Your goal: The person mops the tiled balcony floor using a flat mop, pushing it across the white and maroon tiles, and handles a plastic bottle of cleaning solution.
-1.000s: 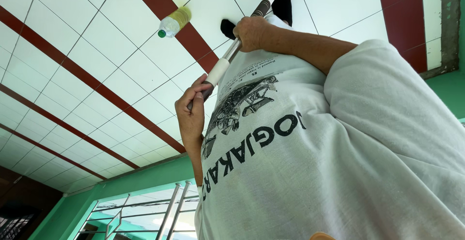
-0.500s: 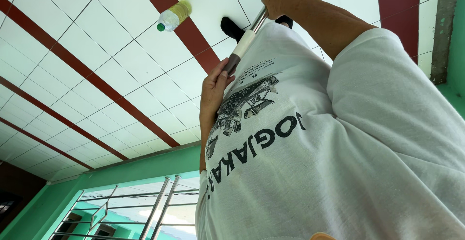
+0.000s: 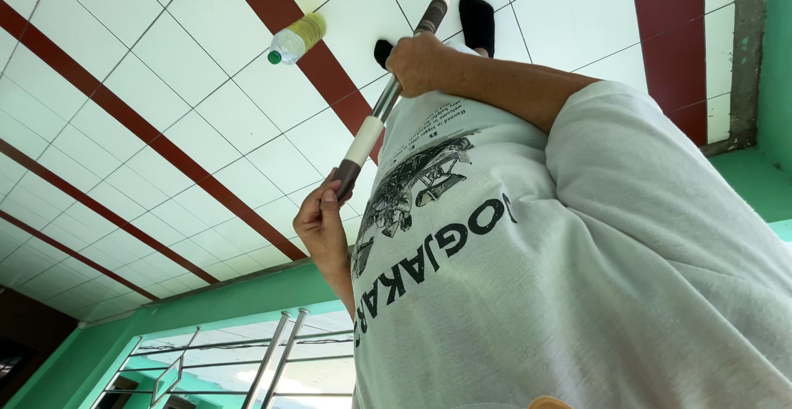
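Overhead, both my hands grip a long pole (image 3: 388, 99) slanting toward the tiled ceiling (image 3: 165, 128).
Right hand (image 3: 323, 227) fingers wrap its lower end; left hand (image 3: 419, 62) clasps higher, probably fully closed.

- Two hands: left hand (image 3: 419, 62) farther off, right hand (image 3: 323, 226) nearer.
- One pole (image 3: 388, 99), banded grey and white, gripped by both hands.
- One plastic bottle (image 3: 295, 38) with a green cap, lying far left on the tiled floor (image 3: 165, 112).
- Two black foot shapes (image 3: 477, 23), far, on either side of the pole.
- Five red stripes (image 3: 148, 132) counted across the white tiles.
- One white printed T-shirt (image 3: 577, 277), right.
- Two slanting metal bars (image 3: 276, 355), near left.
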